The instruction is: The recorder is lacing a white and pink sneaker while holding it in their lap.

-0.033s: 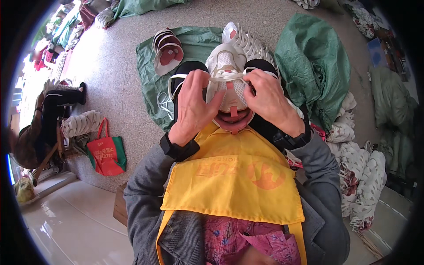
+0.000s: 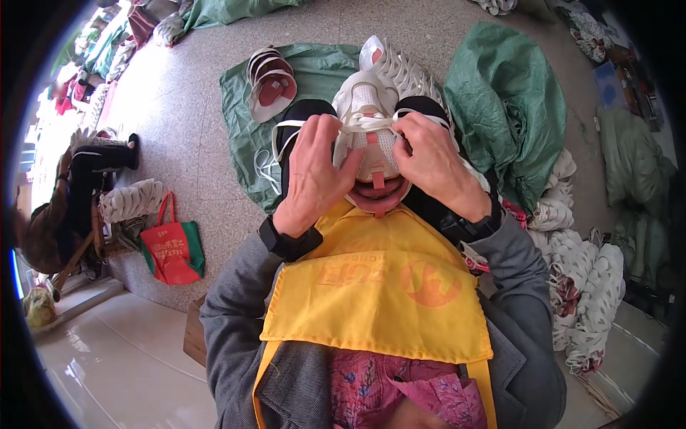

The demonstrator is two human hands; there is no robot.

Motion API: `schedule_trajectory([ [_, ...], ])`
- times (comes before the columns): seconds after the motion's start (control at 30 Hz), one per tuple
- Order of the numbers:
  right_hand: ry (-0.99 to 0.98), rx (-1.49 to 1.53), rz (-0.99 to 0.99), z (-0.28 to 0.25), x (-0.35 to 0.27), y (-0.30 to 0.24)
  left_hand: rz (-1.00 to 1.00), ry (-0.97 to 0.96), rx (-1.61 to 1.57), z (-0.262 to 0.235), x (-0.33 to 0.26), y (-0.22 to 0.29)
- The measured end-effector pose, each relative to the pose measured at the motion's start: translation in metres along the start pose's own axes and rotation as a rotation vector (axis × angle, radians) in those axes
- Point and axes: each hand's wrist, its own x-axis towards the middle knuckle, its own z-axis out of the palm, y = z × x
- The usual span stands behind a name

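1. Shoe upper (image 2: 371,121), white mesh with a salmon-pink tongue, sits at centre frame just above your yellow apron (image 2: 379,293), held up in front of you between both hands.
2. Your left hand (image 2: 314,171) closes on the upper's left side; its fingers pinch a white lace (image 2: 368,123) that runs across the front of the shoe.
3. Your right hand (image 2: 432,161) closes on the upper's right side, fingertips meeting the same lace near the middle. Neither grip is slack: both hold shoe and lace together.
4. Progress, as a judgement: the lace crosses only the upper part of the front, and the pink tongue below it looks bare, so lacing seems partly done with more rows left.
5. Uppers (image 2: 407,71) of the same white kind stand fanned in a row just behind the one you hold; two pairs (image 2: 270,84) with pink insides lie on a green sack (image 2: 314,61) at upper left of centre.
6. More white uppers (image 2: 586,286) are heaped at the right edge, beside a second green sack (image 2: 507,100). A red and green bag (image 2: 171,250) stands on the floor at left.
7. Hard to make out: your hands hide the eyelets and the lace ends, so how many rows are threaded cannot be told. Another person (image 2: 71,193) at far left is cut by the dark rim.
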Motion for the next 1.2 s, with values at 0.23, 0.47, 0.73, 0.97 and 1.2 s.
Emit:
schedule_trajectory([
  [0.23,0.050,0.035,-0.045,0.003,-0.003,-0.003,0.051,-0.044,0.120,0.003,-0.006,0.001],
  [0.47,0.021,-0.175,-0.210,0.001,-0.008,-0.003,0.026,-0.044,0.135,0.006,-0.006,0.000],
  [0.73,-0.153,-0.633,-0.373,-0.011,0.018,-0.016,0.101,0.000,0.152,0.013,-0.007,-0.003],
  [0.97,-0.138,-0.382,-0.593,-0.009,0.019,-0.019,0.066,-0.017,0.136,0.019,-0.008,-0.008],
  [1.2,-0.128,0.184,-0.139,0.014,0.024,-0.027,0.067,0.022,0.051,0.014,-0.010,-0.010],
])
